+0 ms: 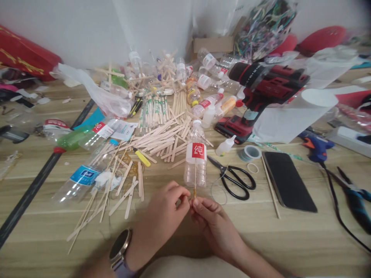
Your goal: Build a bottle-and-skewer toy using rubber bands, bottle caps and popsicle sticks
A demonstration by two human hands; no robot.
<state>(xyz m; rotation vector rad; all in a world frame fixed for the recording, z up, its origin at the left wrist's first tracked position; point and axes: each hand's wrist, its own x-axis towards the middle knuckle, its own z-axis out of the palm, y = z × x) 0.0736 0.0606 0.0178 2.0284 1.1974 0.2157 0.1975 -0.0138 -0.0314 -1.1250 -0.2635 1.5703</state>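
My right hand [216, 224] pinches the lower end of a thin wooden stick [195, 173], which points up and away from me. A yellowish band [194, 192] is wound round the stick just above the fingertips. Close beside it, my left hand [165, 210] has its thumb and forefinger pressed together; anything between them is too small to tell. Behind the stick stands a clear plastic bottle [191, 170] with a red and white label and a white cap. Black-handled scissors [237, 179] lie to the right of the bottle.
Craft sticks [156, 139], several bottles [84, 175] and a yellow cutter [142, 157] lie left and ahead. Rightward are a red drill [269, 85], a tape roll [249, 153], a phone [290, 181], a blue glue gun [317, 146] with its cord, and pliers [356, 204].
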